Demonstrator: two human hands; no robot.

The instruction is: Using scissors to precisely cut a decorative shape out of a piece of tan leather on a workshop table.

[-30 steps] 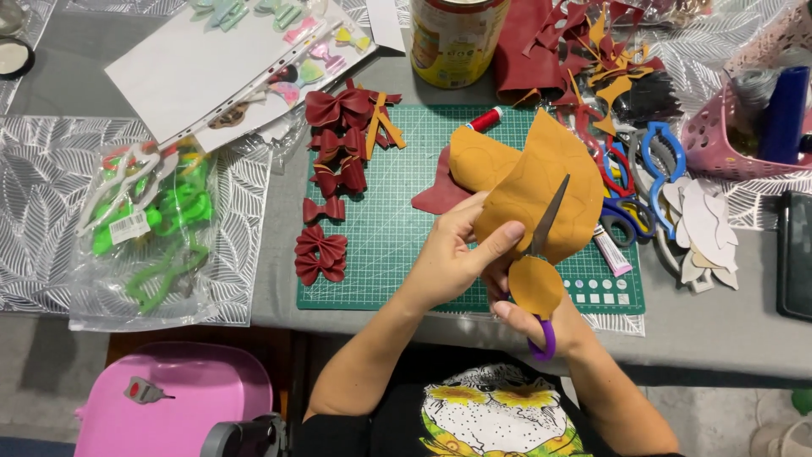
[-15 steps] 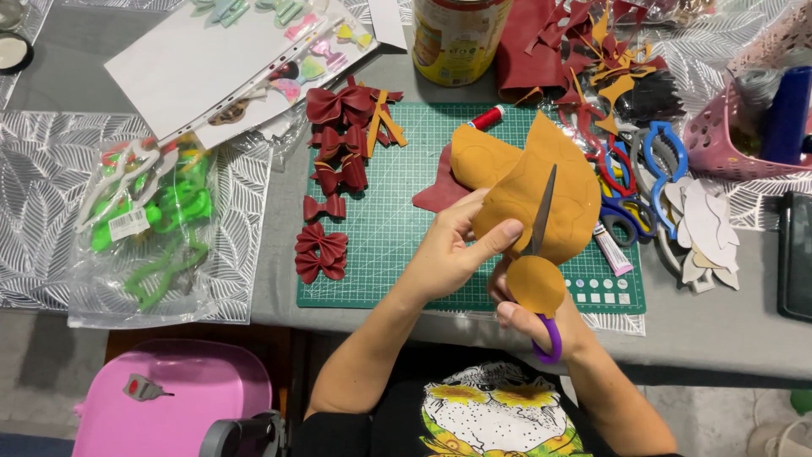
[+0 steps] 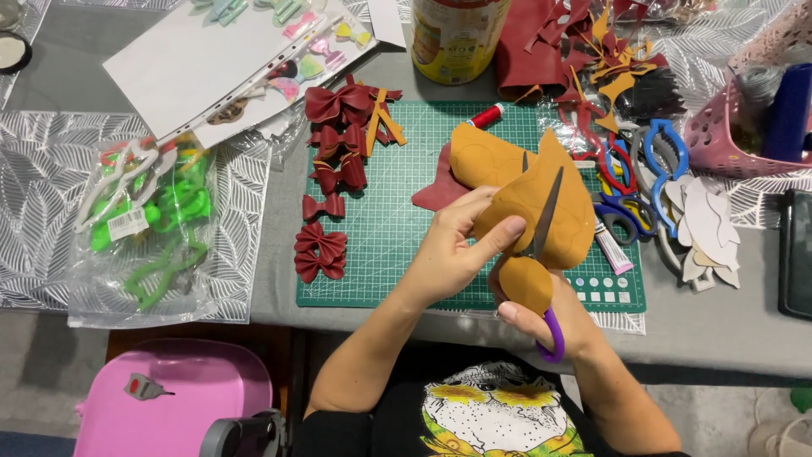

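Head view: left hand (image 3: 448, 254) pinches mustard leather sheet (image 3: 541, 199); right hand (image 3: 550, 317) grips scissors (image 3: 545, 216), blades pointing twelve o'clock.

Left hand (image 3: 452, 250) gripping tan leather sheet (image 3: 524, 199) above green cutting mat (image 3: 389, 224); right hand (image 3: 550, 317) working purple-handled scissors (image 3: 545, 254), blades open across the sheet. Dark red bows (image 3: 326, 203) lined along mat's left edge, spare scissors (image 3: 630, 182) at right.

Mustard-brown leather sheet (image 3: 516, 190) held above green cutting mat, purple-handled scissors (image 3: 545, 254) blades across it
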